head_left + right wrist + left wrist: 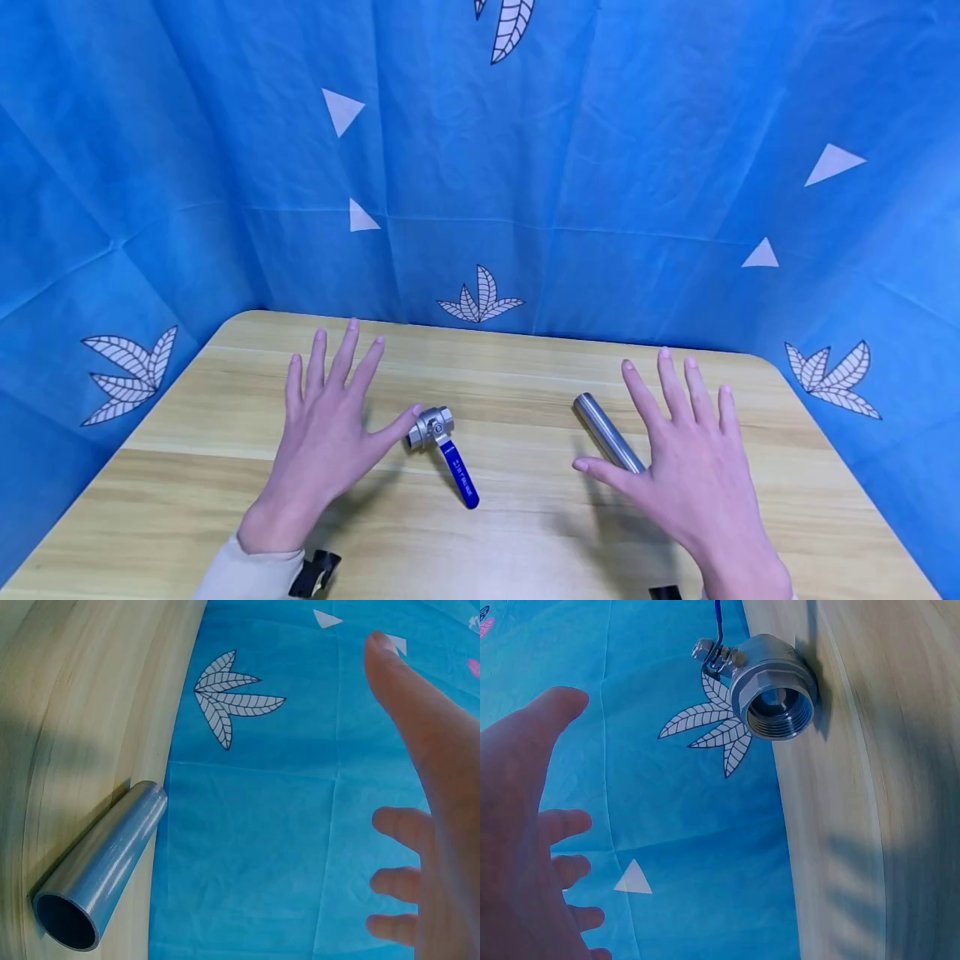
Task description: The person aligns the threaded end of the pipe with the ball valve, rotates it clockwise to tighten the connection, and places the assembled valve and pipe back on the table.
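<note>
A steel ball valve with a blue lever handle lies on the wooden table. Its threaded bore faces the left wrist camera. To the left of the valve, my left hand hovers with fingers spread; its thumb tip overlaps the valve in the head view, while the left wrist view shows a gap. A plain steel tube rests at a slant on the right half of the table, its hollow end visible in the right wrist view. My right hand is held above it, fingers spread, holding nothing, hiding the tube's near end in the head view.
The light wooden table has rounded far corners. A blue curtain with white leaf and triangle prints hangs along its back and both sides. Dark straps show at my wrists.
</note>
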`<state>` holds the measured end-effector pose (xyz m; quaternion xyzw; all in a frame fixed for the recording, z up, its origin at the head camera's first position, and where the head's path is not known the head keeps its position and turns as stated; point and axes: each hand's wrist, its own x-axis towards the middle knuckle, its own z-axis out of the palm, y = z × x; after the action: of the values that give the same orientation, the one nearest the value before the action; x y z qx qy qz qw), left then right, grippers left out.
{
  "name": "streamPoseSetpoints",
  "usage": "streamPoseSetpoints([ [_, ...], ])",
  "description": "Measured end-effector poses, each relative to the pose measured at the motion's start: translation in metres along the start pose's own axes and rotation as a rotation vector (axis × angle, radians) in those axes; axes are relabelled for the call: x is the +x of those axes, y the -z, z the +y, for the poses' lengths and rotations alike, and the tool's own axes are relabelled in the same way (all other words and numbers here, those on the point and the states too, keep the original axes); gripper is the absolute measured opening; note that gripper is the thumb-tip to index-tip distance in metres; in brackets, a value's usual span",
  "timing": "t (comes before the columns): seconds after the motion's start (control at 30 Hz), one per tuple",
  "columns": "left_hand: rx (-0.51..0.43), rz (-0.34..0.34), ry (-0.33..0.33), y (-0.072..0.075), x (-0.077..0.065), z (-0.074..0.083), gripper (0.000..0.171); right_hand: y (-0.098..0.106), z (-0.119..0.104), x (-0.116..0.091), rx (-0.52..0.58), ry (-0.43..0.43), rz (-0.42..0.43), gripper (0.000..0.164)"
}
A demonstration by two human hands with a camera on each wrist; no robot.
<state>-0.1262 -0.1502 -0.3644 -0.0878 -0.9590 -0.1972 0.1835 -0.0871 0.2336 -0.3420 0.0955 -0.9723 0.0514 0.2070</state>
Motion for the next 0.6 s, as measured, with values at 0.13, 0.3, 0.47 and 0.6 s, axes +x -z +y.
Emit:
streamPoseSetpoints([
  [0.13,0.001,0.000,0.000,0.0010,0.0003,0.0003,0.095,-0.0007,0.0012,-0.0001,-0.014,0.010,0.011,0.123],
  [0.3,-0.003,0.006,0.002,0.0014,0.0013,0.0022,0.092,0.0001,0.0016,-0.0006,-0.018,0.005,0.019,0.123],
  [0.47,-0.005,0.013,0.006,0.0010,0.0008,0.0043,0.090,0.0018,0.0024,-0.0020,-0.013,-0.004,0.009,0.121],
  [0.6,-0.016,0.004,0.019,-0.0004,-0.0035,0.0064,0.089,0.0022,0.0031,-0.0054,0.013,-0.016,0.005,0.118],
])
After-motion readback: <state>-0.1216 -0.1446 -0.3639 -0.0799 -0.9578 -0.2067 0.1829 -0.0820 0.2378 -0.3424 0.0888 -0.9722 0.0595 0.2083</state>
